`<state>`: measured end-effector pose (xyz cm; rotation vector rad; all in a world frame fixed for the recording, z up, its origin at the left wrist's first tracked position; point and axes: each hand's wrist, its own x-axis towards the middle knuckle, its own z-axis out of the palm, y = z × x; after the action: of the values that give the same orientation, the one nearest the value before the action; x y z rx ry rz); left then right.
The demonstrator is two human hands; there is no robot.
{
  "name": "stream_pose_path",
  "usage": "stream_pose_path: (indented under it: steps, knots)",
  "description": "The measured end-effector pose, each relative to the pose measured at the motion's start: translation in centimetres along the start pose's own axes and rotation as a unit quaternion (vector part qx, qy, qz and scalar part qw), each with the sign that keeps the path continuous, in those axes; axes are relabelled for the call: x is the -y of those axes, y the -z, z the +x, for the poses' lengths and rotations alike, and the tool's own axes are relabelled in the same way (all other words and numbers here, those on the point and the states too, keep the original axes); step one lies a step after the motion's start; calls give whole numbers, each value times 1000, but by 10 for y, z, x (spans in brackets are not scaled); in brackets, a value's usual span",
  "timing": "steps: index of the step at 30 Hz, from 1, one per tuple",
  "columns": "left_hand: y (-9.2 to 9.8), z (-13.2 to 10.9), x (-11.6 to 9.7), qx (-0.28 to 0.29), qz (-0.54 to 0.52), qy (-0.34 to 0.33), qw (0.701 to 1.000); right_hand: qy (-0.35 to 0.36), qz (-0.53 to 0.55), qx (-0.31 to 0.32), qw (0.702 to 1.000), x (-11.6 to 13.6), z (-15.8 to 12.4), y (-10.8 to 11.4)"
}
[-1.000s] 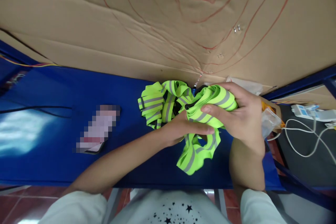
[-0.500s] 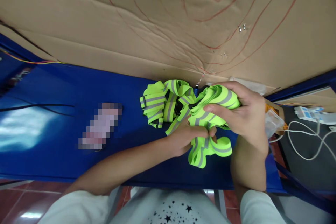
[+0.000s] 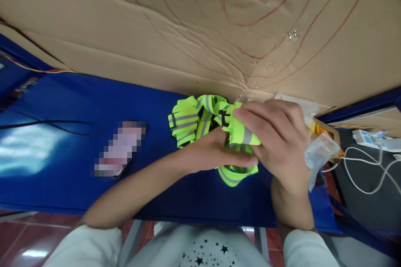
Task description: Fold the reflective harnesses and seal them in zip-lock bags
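Observation:
Neon yellow-green reflective straps (image 3: 246, 131) with grey stripes are bunched between my hands over the blue table. From above and the right, my right hand (image 3: 278, 133) grips the folded bundle, its fingers curled over the top. Below and to the left, my left hand (image 3: 216, 150) has its thumb stretched across the strap, its other fingers hidden behind the folds. A dark buckle (image 3: 224, 118) shows at the bundle's left end. A loop of strap (image 3: 232, 177) hangs under my left thumb. Another folded reflective strap (image 3: 185, 119) lies on the table just left.
A blurred-out phone-like object (image 3: 120, 148) lies on the blue table (image 3: 156, 200) at the left, near black cables (image 3: 46, 124). A brown paper-covered panel (image 3: 140, 50) rises behind. At the right are a clear plastic bag (image 3: 321, 150) and white cables (image 3: 360, 187).
My right hand has turned over the bundle, knuckles now uppermost. My left thumb has extended across the strap. The hanging loops have drawn up, and a dark buckle now shows.

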<state>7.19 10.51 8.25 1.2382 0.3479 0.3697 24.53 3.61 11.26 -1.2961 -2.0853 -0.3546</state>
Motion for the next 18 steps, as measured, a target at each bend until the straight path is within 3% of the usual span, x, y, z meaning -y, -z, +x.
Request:
stream_pose_path:
  steps: [2,3,8,10,12,14,16,18]
  knots:
    - [11,-3,-6,79,-9,2,997,-5,24,30,999,1,5,-2]
    - [15,-3,-7,88,-30,-4,996,-13,40,52,998,1,7,-4]
    - [21,2,0,-61,-137,-42,988,-18,110,148,983,-4,11,-11]
    - [21,6,2,-110,-126,-24,986,-11,169,167,971,-11,11,-10]
    - [22,8,1,-147,-72,-11,986,-32,244,148,958,-23,11,-8]
    - [23,7,-2,-119,-4,-2,993,-88,302,71,947,-37,9,-5]
    - [24,6,-5,-41,37,-6,998,-140,340,19,930,-50,6,-4]
    - [24,5,-5,16,42,-22,999,-163,378,74,908,-59,3,-4]
